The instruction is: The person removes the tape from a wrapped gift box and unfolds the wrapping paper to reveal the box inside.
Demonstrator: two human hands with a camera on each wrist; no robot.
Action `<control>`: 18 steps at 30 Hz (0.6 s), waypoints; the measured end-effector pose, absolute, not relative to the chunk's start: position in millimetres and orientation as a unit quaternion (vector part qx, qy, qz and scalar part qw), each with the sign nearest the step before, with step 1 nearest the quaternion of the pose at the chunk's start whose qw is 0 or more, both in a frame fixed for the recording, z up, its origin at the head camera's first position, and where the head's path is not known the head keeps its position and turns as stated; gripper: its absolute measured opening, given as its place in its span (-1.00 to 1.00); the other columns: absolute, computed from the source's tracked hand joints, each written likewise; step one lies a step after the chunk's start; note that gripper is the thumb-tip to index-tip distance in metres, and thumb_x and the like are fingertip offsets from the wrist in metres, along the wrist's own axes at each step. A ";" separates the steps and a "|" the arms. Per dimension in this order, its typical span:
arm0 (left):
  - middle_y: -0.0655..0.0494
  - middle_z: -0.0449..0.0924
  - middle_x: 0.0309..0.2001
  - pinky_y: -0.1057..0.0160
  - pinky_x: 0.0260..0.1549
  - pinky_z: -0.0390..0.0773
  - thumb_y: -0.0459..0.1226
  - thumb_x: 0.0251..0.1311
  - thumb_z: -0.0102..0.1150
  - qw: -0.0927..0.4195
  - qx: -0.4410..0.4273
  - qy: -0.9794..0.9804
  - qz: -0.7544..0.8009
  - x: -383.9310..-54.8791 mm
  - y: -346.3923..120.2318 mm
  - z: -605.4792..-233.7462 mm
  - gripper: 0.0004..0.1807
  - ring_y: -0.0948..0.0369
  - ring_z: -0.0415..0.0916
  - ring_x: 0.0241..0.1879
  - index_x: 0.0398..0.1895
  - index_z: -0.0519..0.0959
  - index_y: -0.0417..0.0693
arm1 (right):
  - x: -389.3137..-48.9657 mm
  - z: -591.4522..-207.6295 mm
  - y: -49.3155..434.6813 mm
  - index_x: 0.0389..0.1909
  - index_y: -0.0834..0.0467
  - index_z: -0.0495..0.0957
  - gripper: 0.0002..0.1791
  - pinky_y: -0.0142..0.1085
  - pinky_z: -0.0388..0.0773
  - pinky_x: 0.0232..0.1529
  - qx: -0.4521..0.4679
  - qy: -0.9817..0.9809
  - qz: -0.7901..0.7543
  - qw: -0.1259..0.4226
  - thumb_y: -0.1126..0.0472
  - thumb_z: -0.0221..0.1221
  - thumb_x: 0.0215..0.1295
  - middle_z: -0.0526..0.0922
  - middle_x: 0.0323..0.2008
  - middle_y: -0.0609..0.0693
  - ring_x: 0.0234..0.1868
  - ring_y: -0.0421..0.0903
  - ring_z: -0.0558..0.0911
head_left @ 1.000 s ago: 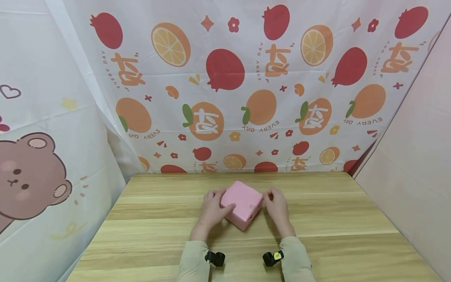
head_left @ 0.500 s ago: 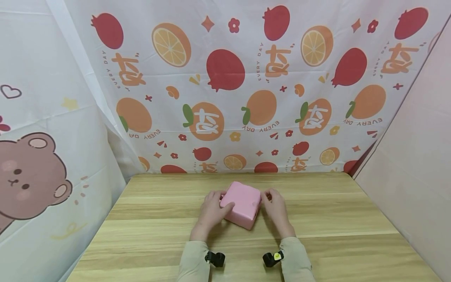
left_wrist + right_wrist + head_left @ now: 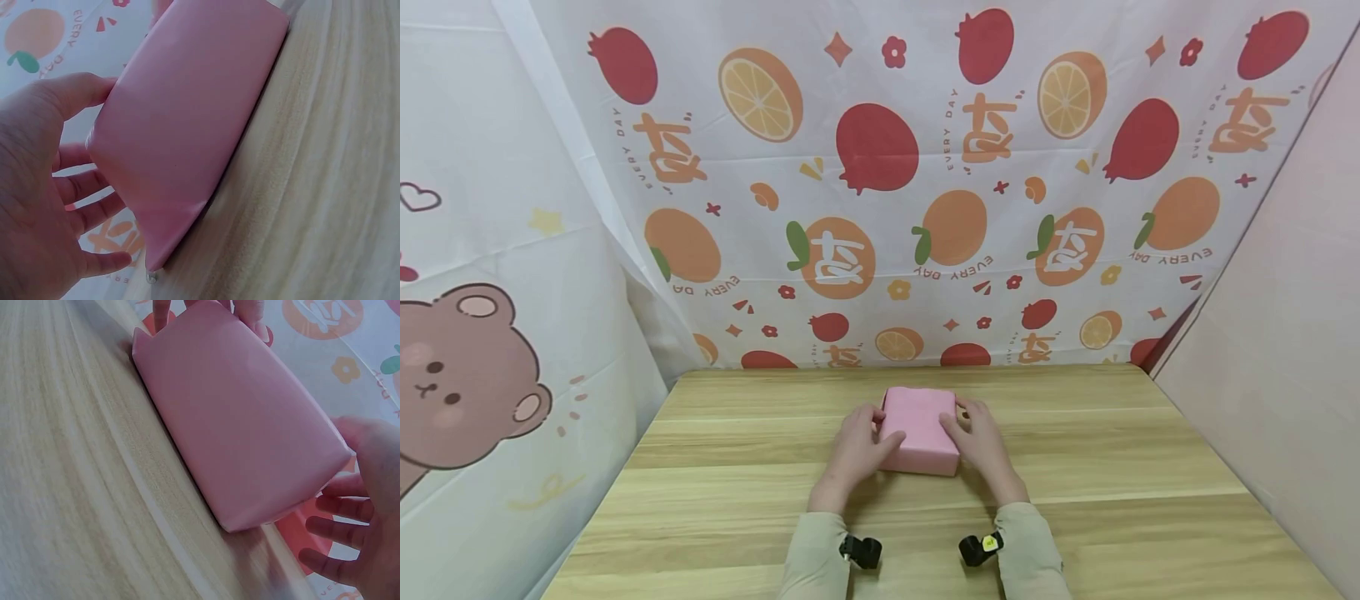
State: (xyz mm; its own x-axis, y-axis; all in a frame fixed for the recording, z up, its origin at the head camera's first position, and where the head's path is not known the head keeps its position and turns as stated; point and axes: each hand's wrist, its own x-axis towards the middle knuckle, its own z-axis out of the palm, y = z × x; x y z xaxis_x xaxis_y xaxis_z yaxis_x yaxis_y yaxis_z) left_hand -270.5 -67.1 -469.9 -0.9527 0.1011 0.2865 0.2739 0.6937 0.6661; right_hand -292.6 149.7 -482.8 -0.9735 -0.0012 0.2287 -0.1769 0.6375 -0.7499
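A box wrapped in pink paper (image 3: 919, 425) lies on the wooden table, one flat side toward me. At its left side my left hand (image 3: 855, 450) holds it, thumb on the top edge and fingers along the side. My right hand (image 3: 981, 442) grips the opposite side, thumb on the top near the edge. In the left wrist view the left hand (image 3: 44, 150) has its thumb against the pink box (image 3: 181, 112), its other fingers spread by the box's end. The right wrist view has the right hand (image 3: 375, 506) around the near corner of the box (image 3: 237, 419); the box hides some fingertips.
The wood-grain table (image 3: 715, 500) reaches back to a fruit-print cloth (image 3: 880, 250). A bear-print cloth (image 3: 467, 375) hangs at the left, a plain pale panel (image 3: 1277, 358) at the right. Black wrist cameras (image 3: 861, 551) sit by both sleeves.
The pink box has turned on the table from a diamond-like angle to nearly square with me. My right thumb has moved from the box's corner onto its top edge; the left hand stays at its side.
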 end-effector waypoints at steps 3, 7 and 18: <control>0.02 0.45 -0.28 0.30 -0.30 0.36 0.07 -0.03 0.20 0.115 -0.113 -0.909 -0.384 -270.7 -66.4 -470.4 -0.51 0.22 0.33 -0.31 -0.19 0.42 -0.10 | -292.3 -483.0 149.9 0.22 0.13 0.29 -0.29 -0.04 0.41 0.11 0.058 -0.900 0.421 0.098 -0.20 0.08 0.14 0.37 0.14 0.14 0.10 0.08 0.46; 0.01 0.45 -0.29 0.30 -0.31 0.36 0.06 -0.03 0.21 0.118 -0.121 -0.904 -0.392 -271.2 -65.9 -471.3 -0.52 0.20 0.34 -0.31 -0.21 0.42 -0.11 | -292.8 -483.0 149.7 0.23 0.15 0.28 -0.31 -0.05 0.43 0.09 0.053 -0.897 0.428 0.097 -0.14 0.10 0.15 0.36 0.15 0.15 0.10 0.09 0.46; -0.04 0.45 -0.23 0.27 -0.27 0.37 0.04 -0.03 0.22 0.106 -0.120 -0.902 -0.400 -272.6 -65.4 -472.3 -0.51 0.15 0.36 -0.29 -0.20 0.40 -0.14 | -293.4 -480.9 147.2 -0.08 0.15 0.50 -0.62 -0.10 0.48 -0.08 0.041 -0.884 0.438 0.159 0.05 0.20 0.11 0.50 -0.08 0.12 -0.05 0.06 0.51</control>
